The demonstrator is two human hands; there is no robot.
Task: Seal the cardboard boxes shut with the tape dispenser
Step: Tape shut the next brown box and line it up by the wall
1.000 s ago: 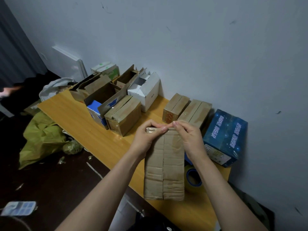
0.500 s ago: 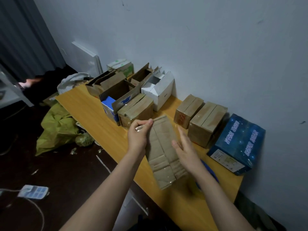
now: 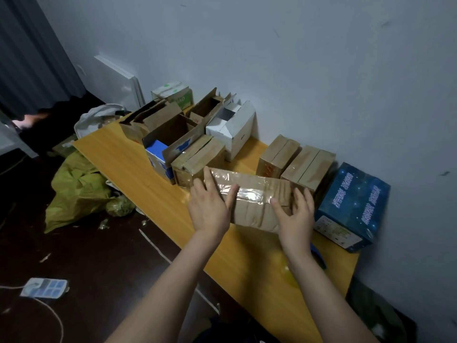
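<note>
A brown cardboard box [image 3: 254,194] with shiny clear tape across its top lies crosswise above the wooden table [image 3: 123,154]. My left hand [image 3: 210,204] presses straight fingers against its left end, thumb laid on the tape. At the box's right end my right hand [image 3: 296,214] does the same, its thumb on the front face. The tape dispenser [image 3: 319,256], blue with a yellowish roll [image 3: 288,271], lies on the table under my right forearm and is mostly hidden.
Along the wall stand two taped brown boxes [image 3: 279,154] [image 3: 309,167] and a blue printed box [image 3: 353,206]. Left of them are another brown box [image 3: 197,159], several open boxes [image 3: 170,129] and a white box [image 3: 232,129]. A green bag [image 3: 76,189] and power strip [image 3: 44,288] lie on the floor.
The box has turned from pointing away from me to lying crosswise. My hands have moved from its far end to one at each end. The view has shifted left.
</note>
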